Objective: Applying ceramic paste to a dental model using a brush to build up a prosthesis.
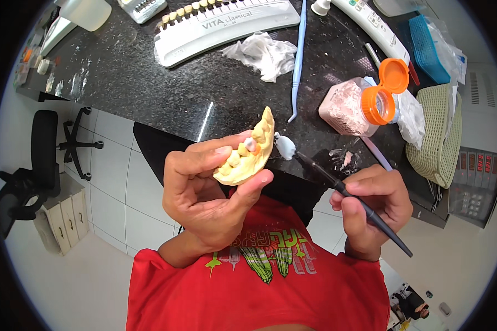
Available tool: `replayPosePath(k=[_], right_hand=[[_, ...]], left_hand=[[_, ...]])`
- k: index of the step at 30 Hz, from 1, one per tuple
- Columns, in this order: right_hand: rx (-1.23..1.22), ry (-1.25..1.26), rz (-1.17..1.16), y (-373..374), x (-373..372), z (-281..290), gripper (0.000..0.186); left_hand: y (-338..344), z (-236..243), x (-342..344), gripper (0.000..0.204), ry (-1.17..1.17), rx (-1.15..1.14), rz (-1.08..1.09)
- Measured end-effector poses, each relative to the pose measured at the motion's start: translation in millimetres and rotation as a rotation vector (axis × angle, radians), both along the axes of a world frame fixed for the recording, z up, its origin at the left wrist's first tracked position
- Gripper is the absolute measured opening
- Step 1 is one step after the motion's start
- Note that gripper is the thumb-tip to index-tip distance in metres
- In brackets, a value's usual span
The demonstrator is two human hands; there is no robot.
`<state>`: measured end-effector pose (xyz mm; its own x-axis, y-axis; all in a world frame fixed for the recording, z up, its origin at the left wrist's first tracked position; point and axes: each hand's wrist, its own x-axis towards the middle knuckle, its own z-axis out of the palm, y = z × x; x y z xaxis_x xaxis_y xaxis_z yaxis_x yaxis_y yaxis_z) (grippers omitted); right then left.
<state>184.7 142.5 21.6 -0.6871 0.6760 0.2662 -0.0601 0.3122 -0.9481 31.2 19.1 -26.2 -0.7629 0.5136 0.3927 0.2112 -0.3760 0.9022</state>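
Pinched in the left hand [204, 201] is a yellow tooth model [249, 164], near the middle of the scene. Fingers of the right hand [376, 207] hold a thin black tool [328, 177], its far end at a pale blue-white lump [285, 147]. Gray letters mark the long white tooth rack [226, 37], far away. Red numbers glow on a machine [472, 190] at right. Letters also cover the near red shirt [204, 298].

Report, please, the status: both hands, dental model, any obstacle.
Left hand gripping yellow dental model. Right hand holding black tool, pale lump at its tip. Nothing seen blocking; orange-lidded jar clear.
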Motion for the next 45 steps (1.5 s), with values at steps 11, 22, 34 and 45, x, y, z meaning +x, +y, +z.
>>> replayPosePath(k=[11,22,34,45], right_hand=[[0.069,-0.108,0.002,2.0,-0.7,0.3,0.016],[0.114,-0.148,0.019,1.5,-3.1,-0.4,0.015],[0.129,-0.156,0.038,1.9,-4.7,0.5,0.015],[0.22,0.229,0.149,1.0,-11.3,-2.1,0.028]], left_hand=[[-1.4,-0.5,0.7,0.05,0.015,-0.027,-0.002],[-1.5,-0.3,0.1,0.05,0.019,-0.029,0.003],[0.1,0.9,0.4,0.049,0.0,-0.013,0.012],[-0.7,1.3,1.6,0.047,-0.03,-0.011,-0.002]])
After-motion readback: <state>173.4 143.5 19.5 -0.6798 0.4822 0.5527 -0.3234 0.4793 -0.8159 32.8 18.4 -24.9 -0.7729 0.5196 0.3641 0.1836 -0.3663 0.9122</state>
